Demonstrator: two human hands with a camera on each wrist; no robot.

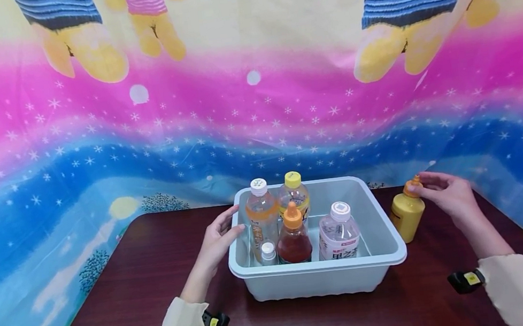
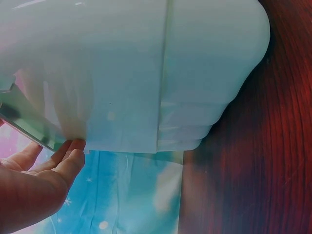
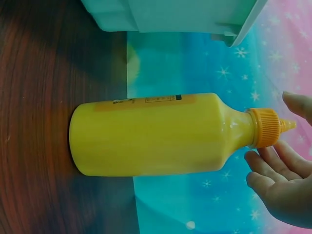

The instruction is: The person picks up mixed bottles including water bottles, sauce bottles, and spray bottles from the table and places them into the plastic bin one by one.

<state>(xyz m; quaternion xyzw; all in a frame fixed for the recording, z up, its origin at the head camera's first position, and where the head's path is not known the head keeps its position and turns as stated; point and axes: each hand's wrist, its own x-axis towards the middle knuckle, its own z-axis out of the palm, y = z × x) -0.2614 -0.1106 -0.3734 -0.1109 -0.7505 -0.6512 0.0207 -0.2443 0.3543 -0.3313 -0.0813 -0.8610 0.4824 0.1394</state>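
A pale blue-grey plastic basin [image 1: 311,282] stands on the table with several bottles inside. At its left rim, my left hand [image 1: 218,238] touches the edge with its fingertips; in the left wrist view the fingers [image 2: 68,158] are extended against the outer side. Right of the basin, a yellow squeeze bottle [image 1: 408,216] with an orange pointed cap stands upright. My right hand [image 1: 449,198] is spread around that cap. In the right wrist view the thumb [image 3: 298,105] is apart from the nozzle, and the fingers [image 3: 265,170] lie close beside the cap [image 3: 264,127].
Inside the basin are a white-capped bottle [image 1: 261,211], a yellow-capped bottle [image 1: 294,194], a brown squeeze bottle [image 1: 294,245], a small white-capped bottle [image 1: 268,253] and a pink-labelled bottle [image 1: 339,235]. A patterned cloth [image 1: 255,104] hangs behind the dark wooden table [image 1: 158,277].
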